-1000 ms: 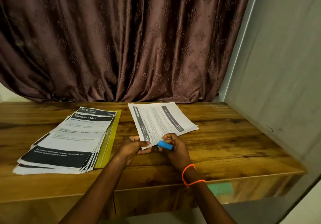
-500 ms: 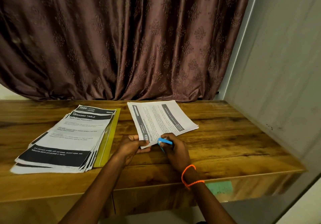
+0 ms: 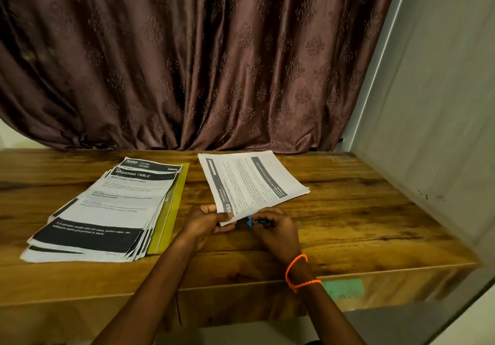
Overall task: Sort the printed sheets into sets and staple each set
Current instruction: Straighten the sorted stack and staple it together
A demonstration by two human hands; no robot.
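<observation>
Sliding off the set's [image 3: 249,181] near corner at frame centre, the right hand [image 3: 277,233] grips the blue stapler [image 3: 253,222] while the left hand [image 3: 205,222] pinches that corner, so stapling looks underway; next, add it to the pile [image 3: 107,210] at left.

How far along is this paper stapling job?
Done: one small set has been pulled out. In hand: the left hand pinches its near corner while the right hand holds a blue stapler beside it. Left: the fanned stack on the yellow folder.
</observation>
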